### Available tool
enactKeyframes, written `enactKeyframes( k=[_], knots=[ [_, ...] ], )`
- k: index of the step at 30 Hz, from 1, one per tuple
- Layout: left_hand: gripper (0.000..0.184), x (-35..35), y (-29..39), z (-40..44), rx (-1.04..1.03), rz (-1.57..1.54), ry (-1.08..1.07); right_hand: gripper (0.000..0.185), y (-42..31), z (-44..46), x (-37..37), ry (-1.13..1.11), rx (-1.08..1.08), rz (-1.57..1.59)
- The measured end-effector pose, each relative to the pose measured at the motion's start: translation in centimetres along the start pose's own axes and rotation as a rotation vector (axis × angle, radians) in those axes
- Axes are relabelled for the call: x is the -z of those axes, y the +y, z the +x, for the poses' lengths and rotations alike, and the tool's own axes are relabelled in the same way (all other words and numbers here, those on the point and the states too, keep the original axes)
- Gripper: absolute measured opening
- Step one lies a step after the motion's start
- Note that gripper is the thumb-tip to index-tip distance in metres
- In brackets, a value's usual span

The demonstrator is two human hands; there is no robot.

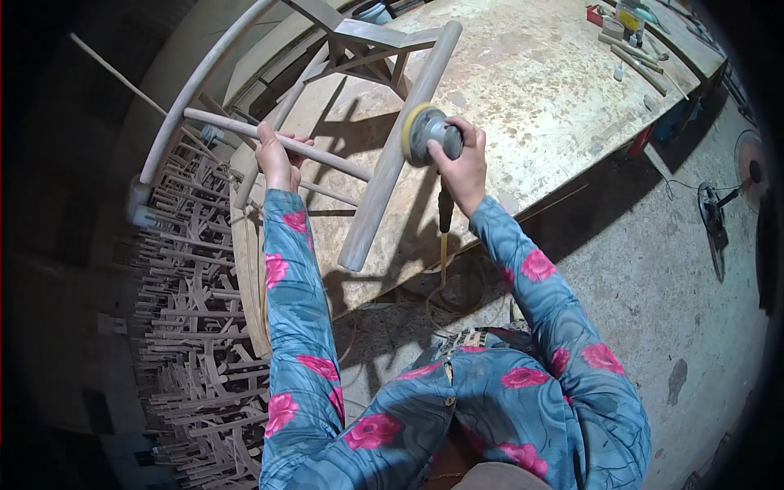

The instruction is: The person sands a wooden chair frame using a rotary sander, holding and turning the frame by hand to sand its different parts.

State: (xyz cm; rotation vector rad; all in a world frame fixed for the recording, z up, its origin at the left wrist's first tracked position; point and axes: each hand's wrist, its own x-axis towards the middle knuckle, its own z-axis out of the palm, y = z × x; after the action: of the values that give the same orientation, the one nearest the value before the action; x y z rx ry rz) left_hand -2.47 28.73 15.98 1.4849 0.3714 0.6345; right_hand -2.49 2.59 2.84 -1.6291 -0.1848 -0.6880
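Observation:
My left hand (280, 155) is wrapped round a thin rung of a wooden chair frame (371, 200), which is tilted over the worktable. In my right hand (464, 163) is a round sander (430, 135) with a yellow-edged pad, gripped from its top. The pad's edge is against or very near the frame's thick straight leg; exact contact is hard to tell. A hose (444, 249) hangs down from the sander past the table's front edge.
The stained worktable (523, 90) holds tools and a small white bottle (619, 72) at its far right. Many wooden chair parts (192, 327) are stacked on the left. A fan (750, 161) stands at the right. Hose loops lie below the table edge.

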Motion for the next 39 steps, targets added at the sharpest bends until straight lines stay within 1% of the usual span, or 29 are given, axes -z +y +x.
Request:
enactKeyframes(
  k=[1, 2, 4, 6, 8, 10, 11, 12, 14, 16, 17, 19, 20, 21, 22, 24, 26, 27, 28, 30, 31, 32, 34, 37, 39],
  knots=[
    [0.056, 0.2, -0.3, 0.3, -0.002, 0.000, 0.011, 0.050, 0.5, 0.2, -0.3, -0.034, -0.097, 0.079],
    [0.056, 0.3, -0.3, 0.7, -0.007, -0.002, 0.022, 0.050, 0.8, -0.2, -0.6, -0.026, -0.091, 0.086],
    [0.057, 0.4, -0.3, 1.1, -0.003, 0.004, 0.035, 0.051, 0.3, -3.1, -1.3, 0.015, -0.005, 0.152],
    [0.058, 0.6, -0.3, 0.9, 0.020, 0.001, 0.033, 0.053, -1.0, -7.7, -1.6, -0.060, -0.060, 0.177],
    [0.057, 1.0, -0.6, 0.9, 0.003, -0.018, 0.040, 0.052, -2.0, -11.4, -1.2, -0.139, 0.030, 0.271],
    [0.057, 1.1, -0.6, 1.4, -0.001, -0.020, 0.014, 0.045, -3.3, -11.4, 0.5, -0.264, 0.434, 0.211],
    [0.056, 1.1, -0.6, 1.7, 0.024, -0.041, 0.032, 0.042, -3.1, -11.5, 0.4, -0.291, 0.570, 0.224],
    [0.056, 1.1, -0.4, 1.7, 0.015, -0.046, 0.036, 0.046, -3.4, -11.0, 0.3, -0.307, 0.669, 0.223],
    [0.055, 0.9, -0.4, 1.2, 0.017, -0.017, 0.024, 0.050, -5.1, -9.2, 1.2, -0.347, 0.648, 0.164],
    [0.056, 1.0, -0.5, 0.9, 0.020, -0.001, 0.022, 0.052, -6.0, -6.5, 1.9, -0.348, 0.466, 0.022],
    [0.056, 0.9, -0.6, 0.9, 0.006, -0.002, 0.015, 0.054, -5.7, -5.0, 2.1, -0.351, 0.338, -0.065],
    [0.058, 0.8, -1.0, 1.2, -0.013, -0.009, 0.007, 0.048, -4.3, -1.1, 1.3, -0.250, 0.114, -0.167],
    [0.058, 0.7, -1.0, 1.1, -0.009, -0.015, 0.013, 0.044, -3.8, 1.0, 1.4, -0.199, 0.091, -0.220],
    [0.057, 0.5, -0.9, 0.9, -0.012, -0.009, 0.017, 0.043, -2.9, 2.7, 1.3, -0.154, 0.092, -0.283],
    [0.057, 0.3, -0.8, 0.7, -0.019, -0.004, 0.020, 0.044, -2.9, 3.8, 1.6, -0.158, 0.101, -0.353],
    [0.056, 0.0, -0.6, 0.4, -0.021, -0.018, 0.033, 0.047, -3.3, 3.8, 2.3, -0.217, 0.152, -0.367],
    [0.056, -0.3, -0.4, 0.1, -0.002, 0.010, 0.046, 0.055, -3.9, 1.5, 2.9, -0.304, 0.182, -0.357],
    [0.056, -0.1, -0.4, 0.0, 0.008, 0.003, 0.020, 0.061, -4.0, -0.2, 2.9, -0.350, 0.179, -0.347],
    [0.056, 0.1, -0.6, 0.1, 0.007, -0.008, 0.019, 0.063, -4.7, -1.7, 3.4, -0.404, 0.216, -0.245],
    [0.056, 0.1, -1.0, 0.5, -0.003, -0.007, 0.034, 0.064, -6.6, -4.4, 4.2, -0.561, 0.260, -0.215],
    [0.056, 0.1, -0.8, 0.3, 0.004, -0.007, 0.025, 0.064, -7.6, -5.1, 4.6, -0.584, 0.357, -0.155],
    [0.056, 0.1, -0.8, 0.0, 0.002, -0.018, 0.028, 0.065, -7.9, -5.5, 4.5, -0.610, 0.405, -0.097],
    [0.057, -0.1, -0.8, -0.6, -0.006, 0.028, 0.037, 0.067, -8.8, -4.7, 4.6, -0.615, 0.397, -0.079],
    [0.058, -0.4, -0.9, -0.9, -0.005, 0.035, 0.048, 0.062, -6.9, 0.1, 4.0, -0.596, 0.229, -0.219],
    [0.060, -0.8, -0.7, -1.7, 0.004, 0.078, 0.089, 0.055, -3.9, 5.0, 2.9, -0.490, 0.161, -0.277]
  ],
)
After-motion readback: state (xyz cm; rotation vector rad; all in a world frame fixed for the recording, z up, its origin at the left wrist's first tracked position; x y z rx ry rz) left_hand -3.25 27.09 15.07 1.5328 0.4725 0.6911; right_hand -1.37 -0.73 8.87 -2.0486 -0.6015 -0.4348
